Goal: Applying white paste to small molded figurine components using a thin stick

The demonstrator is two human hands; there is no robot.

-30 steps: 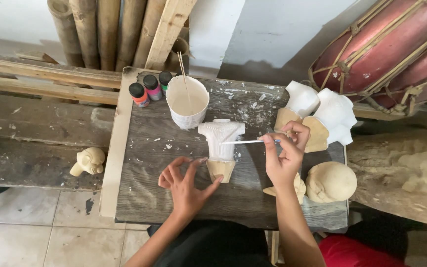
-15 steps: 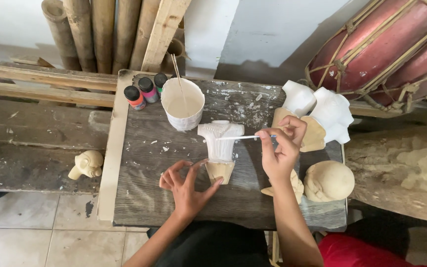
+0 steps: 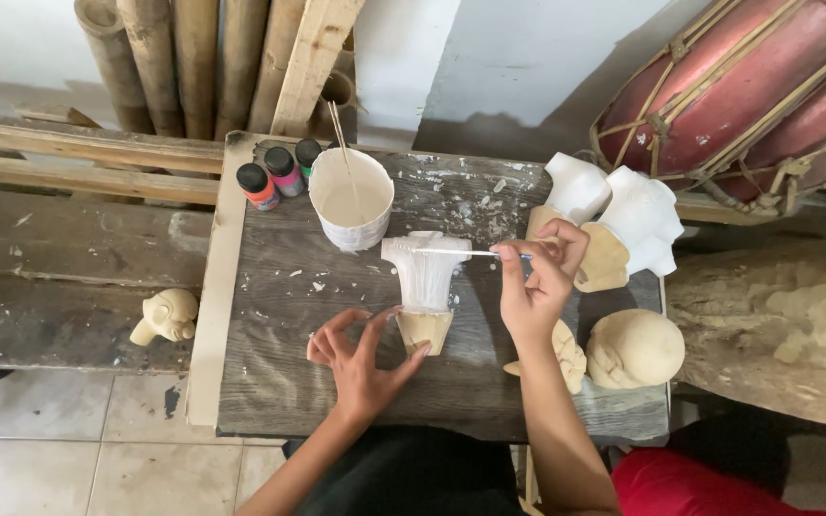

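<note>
a small carved figure [image 3: 425, 287] is standing near the middle of the grey wooden board [image 3: 270, 363], just in front of the white cup [image 3: 351, 201]. its wide top and ribbed body are showing white paint, while its narrow base is staying bare, pale tan wood. the left hand [image 3: 360, 355] is gripping that bare base with thumb and fingertips spread around it, steadying the piece upright. the right hand [image 3: 533, 282] is pinching a thin brush [image 3: 470, 252] between thumb and fingers, and the brush is lying level with its tip touching the figure's white top.

the cup is holding creamy white paint with a thin stick [image 3: 341, 134] leaning in it. just left of the cup three small paint bottles [image 3: 279, 174] with dark caps are sitting in a row at the board's far corner. behind the right hand two white-painted carvings [image 3: 623, 215] are resting on the board's right end, and near the wrist two unpainted round carvings [image 3: 635, 349] are lying side by side. another unpainted piece [image 3: 166, 315] is lying off the board on the plank to the left. bamboo poles [image 3: 184, 57] are leaning against the wall behind, and a red drum [image 3: 748, 86] is lying at the upper right.
</note>
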